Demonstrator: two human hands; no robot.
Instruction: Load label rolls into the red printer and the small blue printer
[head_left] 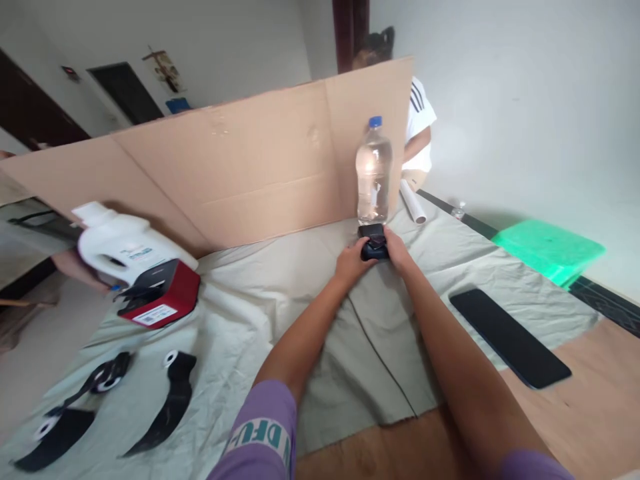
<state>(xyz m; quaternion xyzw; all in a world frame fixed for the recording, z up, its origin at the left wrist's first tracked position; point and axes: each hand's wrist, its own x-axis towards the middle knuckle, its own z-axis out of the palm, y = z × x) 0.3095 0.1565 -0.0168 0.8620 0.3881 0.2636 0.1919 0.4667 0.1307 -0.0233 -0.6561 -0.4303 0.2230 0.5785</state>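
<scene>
Both of my hands reach far forward over the cloth to a small black object [374, 241] at the foot of a clear plastic bottle [374, 175] with a blue cap. My left hand [352, 263] is closed on its left side, and my right hand [396, 249] holds its right side. The object looks like a dark block with a rounded lower part; its exact kind is not clear. Behind it, the bottle stands upright against the cardboard. A thin dark cord or line [380, 359] runs along the cloth from near my left hand towards me.
A cardboard panel [250, 173] closes off the back. On the left are a white jug [130, 243], a red and black device [173, 297] and black ribbon rolls [175, 393]. A black phone-like slab [510, 337], white tube [413, 202] and green box [550, 247] lie right. People are nearby.
</scene>
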